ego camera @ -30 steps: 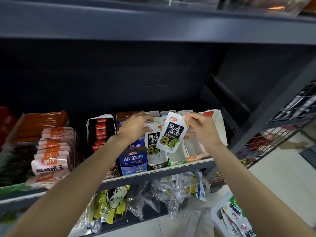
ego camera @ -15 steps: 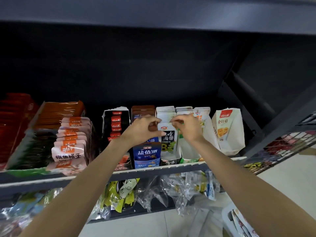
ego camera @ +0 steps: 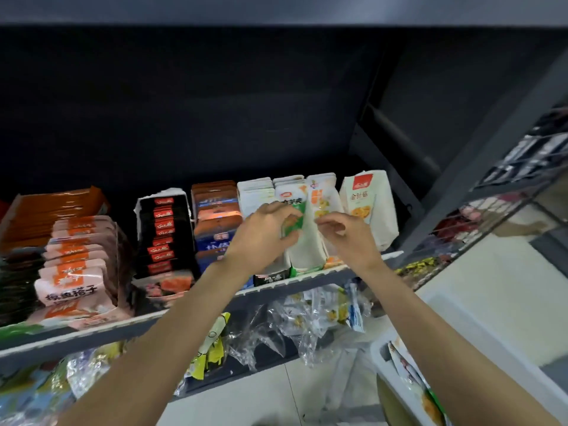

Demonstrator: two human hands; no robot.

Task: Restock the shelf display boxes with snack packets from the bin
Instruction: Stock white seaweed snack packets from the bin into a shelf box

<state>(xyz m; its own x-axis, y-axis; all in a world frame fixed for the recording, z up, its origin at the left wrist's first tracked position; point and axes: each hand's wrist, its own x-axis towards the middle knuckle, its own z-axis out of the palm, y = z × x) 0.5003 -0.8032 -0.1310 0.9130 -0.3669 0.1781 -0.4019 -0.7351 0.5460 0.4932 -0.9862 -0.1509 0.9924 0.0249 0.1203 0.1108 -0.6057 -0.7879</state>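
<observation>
Rows of snack packets stand in display boxes on the dark shelf (ego camera: 295, 282). My left hand (ego camera: 264, 235) reaches into a white display box (ego camera: 307, 253) right of centre, fingers and thumb curled round a green-and-white packet (ego camera: 293, 227) at the front of its row. My right hand (ego camera: 347, 236) hovers just right of that box, fingers loosely curled and holding nothing. The black-and-white seaweed packets (ego camera: 255, 195) sit in the box to the left, partly hidden by my left hand. A white bin (ego camera: 396, 348) with more packets shows at the lower right.
Left along the shelf stand blue packets (ego camera: 215, 241), black-and-red packets (ego camera: 163, 232) and pink packets (ego camera: 73, 272). A white-and-orange packet box (ego camera: 365, 204) closes the row on the right. Clear bags (ego camera: 307, 321) hang below the shelf edge. A wire rack (ego camera: 491, 216) stands to the right.
The black-and-white seaweed packet went into its box and both hands let go. Both hands shifted right to the neighbouring box, where my left hand now grips a green-and-white packet.
</observation>
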